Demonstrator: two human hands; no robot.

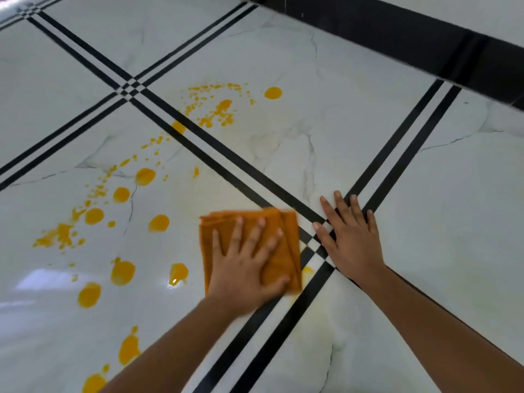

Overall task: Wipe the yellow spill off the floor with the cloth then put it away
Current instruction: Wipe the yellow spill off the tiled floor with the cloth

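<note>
- Pressing down with spread fingers, the left hand (246, 268) lies flat on a folded orange cloth (279, 245), pinning it to the floor (425, 217); it grips nothing.
- Right hand (350, 236): empty, palm down, fingers splayed, resting directly on the floor just beside the cloth, over a crossing of black double stripes (397, 154).
- Cloth: folded in layers, lying on a white marbled tile next to that stripe crossing, its far edge clear of the fingers.
- Yellow spill (122, 270): round drops and smeared splashes scattered to the left of the cloth and away from the person, reaching across one stripe to a lone drop (273, 93) on the far tile.
- A faint yellow trace (307, 270) shows at the cloth's right edge.
- Black band (397, 32): runs along the far upper right of the floor.
</note>
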